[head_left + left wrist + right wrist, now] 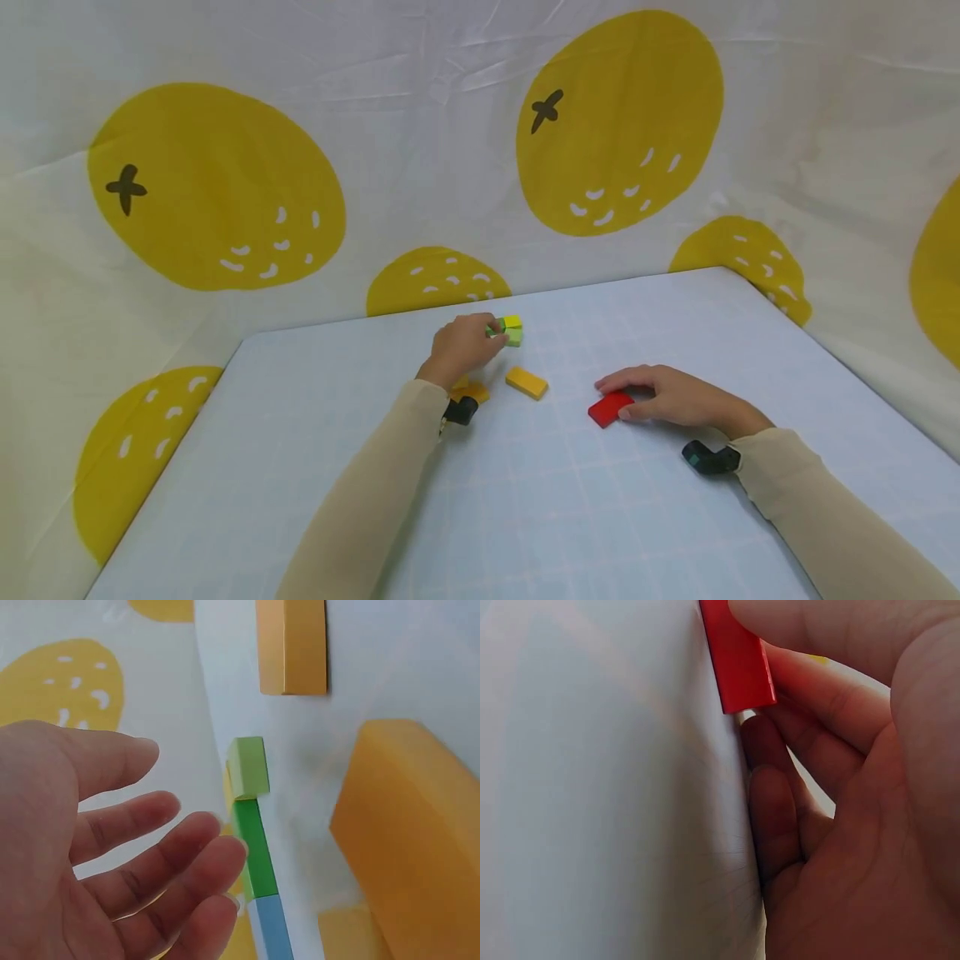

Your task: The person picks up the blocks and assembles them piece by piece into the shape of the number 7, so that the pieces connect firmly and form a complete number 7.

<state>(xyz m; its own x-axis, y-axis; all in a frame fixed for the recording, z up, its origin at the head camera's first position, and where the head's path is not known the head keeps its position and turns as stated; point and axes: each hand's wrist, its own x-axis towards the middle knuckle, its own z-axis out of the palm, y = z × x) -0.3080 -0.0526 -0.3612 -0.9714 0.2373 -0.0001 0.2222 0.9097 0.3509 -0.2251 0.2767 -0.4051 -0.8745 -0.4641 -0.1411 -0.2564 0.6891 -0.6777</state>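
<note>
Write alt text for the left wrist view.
The left grip holds nothing, its palm showing, near a row of blocks: lime block, green block, blue block. An orange block shows at the top; a nearer orange block looms at right.

White wrinkled backdrop (427, 175), across the head view's upper half. Large yellow fruit prints (217, 179) on it, including upper left and right of top centre. Worktop (555, 508), pale blue, faintly checked, lower half.

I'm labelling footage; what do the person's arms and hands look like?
Left sleeve and right sleeve are long, beige. Left device and right device at the wrists are black, the right with a teal patch. Left hand and right hand are bare.
</note>
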